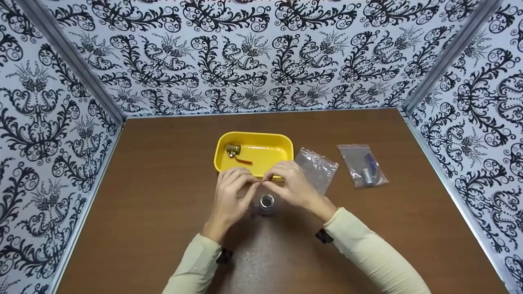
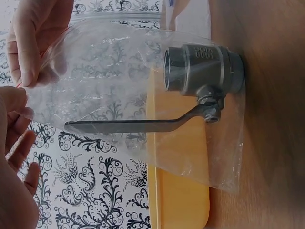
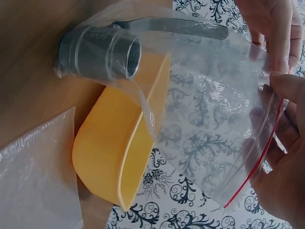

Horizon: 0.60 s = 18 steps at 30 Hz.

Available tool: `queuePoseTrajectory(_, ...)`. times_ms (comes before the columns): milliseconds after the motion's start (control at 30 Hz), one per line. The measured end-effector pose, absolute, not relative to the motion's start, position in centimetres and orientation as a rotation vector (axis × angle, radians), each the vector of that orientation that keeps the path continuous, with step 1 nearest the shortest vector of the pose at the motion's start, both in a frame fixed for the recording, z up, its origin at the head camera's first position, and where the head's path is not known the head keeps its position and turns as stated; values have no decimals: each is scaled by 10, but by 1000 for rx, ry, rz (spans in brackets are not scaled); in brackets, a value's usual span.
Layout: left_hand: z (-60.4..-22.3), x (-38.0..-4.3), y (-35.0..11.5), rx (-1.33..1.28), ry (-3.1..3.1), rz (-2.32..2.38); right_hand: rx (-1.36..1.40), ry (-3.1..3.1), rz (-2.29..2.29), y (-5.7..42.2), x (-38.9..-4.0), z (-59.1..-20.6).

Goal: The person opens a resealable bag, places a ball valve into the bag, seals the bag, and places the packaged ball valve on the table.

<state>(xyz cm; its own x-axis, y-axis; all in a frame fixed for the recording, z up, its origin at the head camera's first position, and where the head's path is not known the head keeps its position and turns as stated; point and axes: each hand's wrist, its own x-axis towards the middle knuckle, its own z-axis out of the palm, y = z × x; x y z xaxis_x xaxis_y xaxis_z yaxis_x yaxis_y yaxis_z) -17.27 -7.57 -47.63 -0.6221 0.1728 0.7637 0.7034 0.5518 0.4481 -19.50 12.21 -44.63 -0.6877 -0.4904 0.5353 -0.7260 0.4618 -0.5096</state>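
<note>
A clear zip bag [image 3: 205, 109] with a red strip along its mouth hangs upright between the two hands, its bottom down at the table. Inside it sits a silver ball valve [image 2: 205, 69] with a long metal lever; from above, only its round threaded opening [image 1: 267, 201] shows plainly. At the mouth of the bag, the left hand [image 1: 232, 196] pinches the plastic between thumb and fingers. Right beside it, the right hand [image 1: 292, 183] pinches the same edge, the fingertips of both hands nearly meeting.
Behind the hands stands a yellow tray [image 1: 271, 153] holding a brass ball valve [image 1: 233, 149] with an orange handle. A flat clear bag [image 1: 316, 169] lies to its right. Farther right is another zip bag [image 1: 351, 157] with a metal cylinder and a blue part inside. Patterned walls border the table.
</note>
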Motion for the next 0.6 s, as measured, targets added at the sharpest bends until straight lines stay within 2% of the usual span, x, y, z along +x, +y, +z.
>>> queuePoseTrajectory(600, -467, -173, -75, -723, -2175, -841, 1013, -2428, 1106, 125, -197, -452)
